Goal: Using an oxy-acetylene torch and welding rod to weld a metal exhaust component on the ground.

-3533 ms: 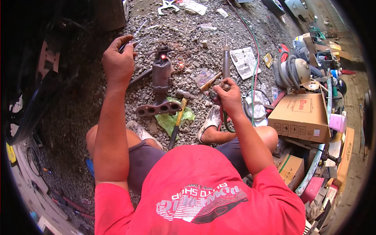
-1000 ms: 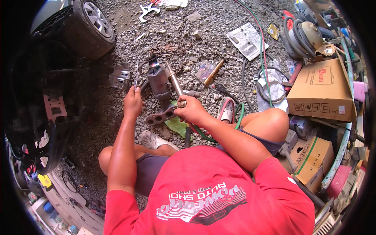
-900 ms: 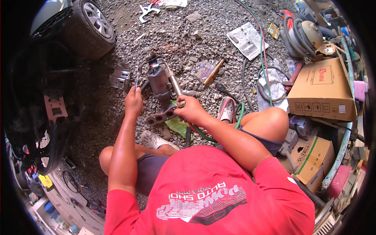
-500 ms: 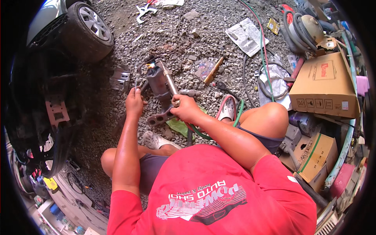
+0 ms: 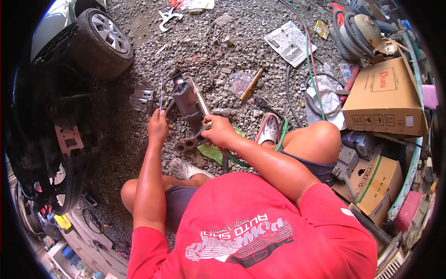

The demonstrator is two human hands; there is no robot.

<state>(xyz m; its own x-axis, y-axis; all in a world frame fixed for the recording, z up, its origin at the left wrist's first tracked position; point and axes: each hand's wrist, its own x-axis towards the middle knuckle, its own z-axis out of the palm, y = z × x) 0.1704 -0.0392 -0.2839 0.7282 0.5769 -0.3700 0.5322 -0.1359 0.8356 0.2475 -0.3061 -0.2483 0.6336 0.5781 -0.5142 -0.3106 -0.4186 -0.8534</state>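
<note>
An exhaust manifold with a rusty canister body (image 5: 186, 103) stands on the gravel between my feet, its flange with round ports toward me. My right hand (image 5: 218, 131) is wrapped round the handle of a gas welding torch (image 5: 201, 100). The torch's bent tip reaches the far upper end of the canister, where a small bright spot glows. In my left hand (image 5: 159, 126) I pinch a thin metal rod (image 5: 161, 95), pointing away from me beside the canister. Whether the rod's tip touches the metal, I cannot tell.
Green and red hoses (image 5: 284, 132) run by my right shoe. A car wheel (image 5: 104, 37) and dark car underparts are at the left. Cardboard boxes (image 5: 381, 93) crowd the right. A wood-handled tool (image 5: 253, 84), a chain (image 5: 200, 61) and a bent metal plate (image 5: 141, 97) lie on the gravel.
The orange glow at the canister's upper end has shrunk to a small whitish spot. Both hands keep their grips and have barely moved. The whole view has shifted slightly.
</note>
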